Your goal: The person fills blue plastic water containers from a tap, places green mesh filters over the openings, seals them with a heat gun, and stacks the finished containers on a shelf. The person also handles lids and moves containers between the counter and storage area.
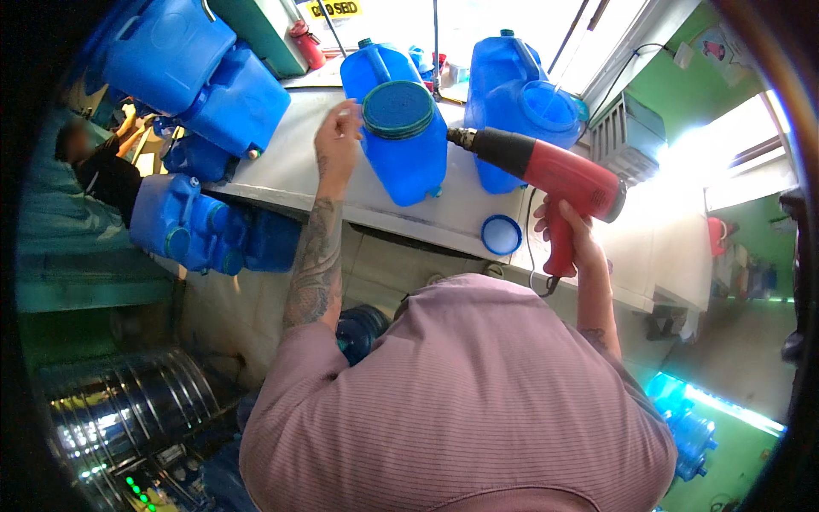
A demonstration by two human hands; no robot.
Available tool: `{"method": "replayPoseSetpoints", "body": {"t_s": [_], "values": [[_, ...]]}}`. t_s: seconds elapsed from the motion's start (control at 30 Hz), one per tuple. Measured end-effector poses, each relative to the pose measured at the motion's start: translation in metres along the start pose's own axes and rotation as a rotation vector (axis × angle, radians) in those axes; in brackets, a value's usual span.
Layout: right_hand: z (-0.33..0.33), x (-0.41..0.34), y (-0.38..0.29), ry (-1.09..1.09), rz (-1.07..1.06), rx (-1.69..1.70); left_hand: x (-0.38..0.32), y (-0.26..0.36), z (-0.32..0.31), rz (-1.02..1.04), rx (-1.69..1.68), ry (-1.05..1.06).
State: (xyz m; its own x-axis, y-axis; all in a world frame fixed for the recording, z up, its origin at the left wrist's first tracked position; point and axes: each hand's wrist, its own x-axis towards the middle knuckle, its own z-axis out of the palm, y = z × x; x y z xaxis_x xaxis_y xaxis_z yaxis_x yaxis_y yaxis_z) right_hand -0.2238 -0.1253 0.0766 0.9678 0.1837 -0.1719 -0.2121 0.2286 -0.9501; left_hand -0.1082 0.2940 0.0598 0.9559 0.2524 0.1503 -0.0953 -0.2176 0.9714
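My right hand [576, 233] grips the handle of a red and black heat gun [544, 163], its metal nozzle pointing left at the nearer blue jug. That blue plastic water jug [403, 166] stands on the white counter with a wide dark-blue screw cap [398, 109] on its mouth. Just left of the cap, my left hand [339, 131] is raised with its fingers loosely bent and nothing seen in it. Behind the heat gun stands a second blue jug [499, 83], its wide mouth uncovered and a thin stream falling into it. A loose round blue cap [501, 235] lies near the counter's front edge.
Stacked blue jugs [237, 102] occupy the counter's left end, with more jugs [163, 214] below them. Another person [105, 163] is at the far left. The heat gun's cord [531, 243] hangs by the counter edge. A ribbed steel tank [134, 409] stands at the lower left.
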Motion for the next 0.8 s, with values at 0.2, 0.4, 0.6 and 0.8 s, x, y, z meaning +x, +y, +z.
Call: {"method": "replayPoseSetpoints", "body": {"t_s": [0.2, 0.4, 0.6, 0.8], "values": [[-0.005, -0.001, -0.001, 0.005, 0.002, -0.007, -0.005, 0.008, 0.006, 0.143, 0.029, 0.071], [-0.008, 0.001, 0.000, 0.009, 0.021, -0.042, -0.014, 0.003, 0.024, 0.287, 0.219, -0.089], [-0.015, 0.001, 0.003, 0.012, -0.001, 0.012, 0.015, 0.001, -0.011, 0.225, 0.277, -0.095], [-0.022, 0.006, 0.014, 0.024, 0.000, 0.055, 0.008, -0.009, -0.010, 0.401, 0.402, -0.266]]}}
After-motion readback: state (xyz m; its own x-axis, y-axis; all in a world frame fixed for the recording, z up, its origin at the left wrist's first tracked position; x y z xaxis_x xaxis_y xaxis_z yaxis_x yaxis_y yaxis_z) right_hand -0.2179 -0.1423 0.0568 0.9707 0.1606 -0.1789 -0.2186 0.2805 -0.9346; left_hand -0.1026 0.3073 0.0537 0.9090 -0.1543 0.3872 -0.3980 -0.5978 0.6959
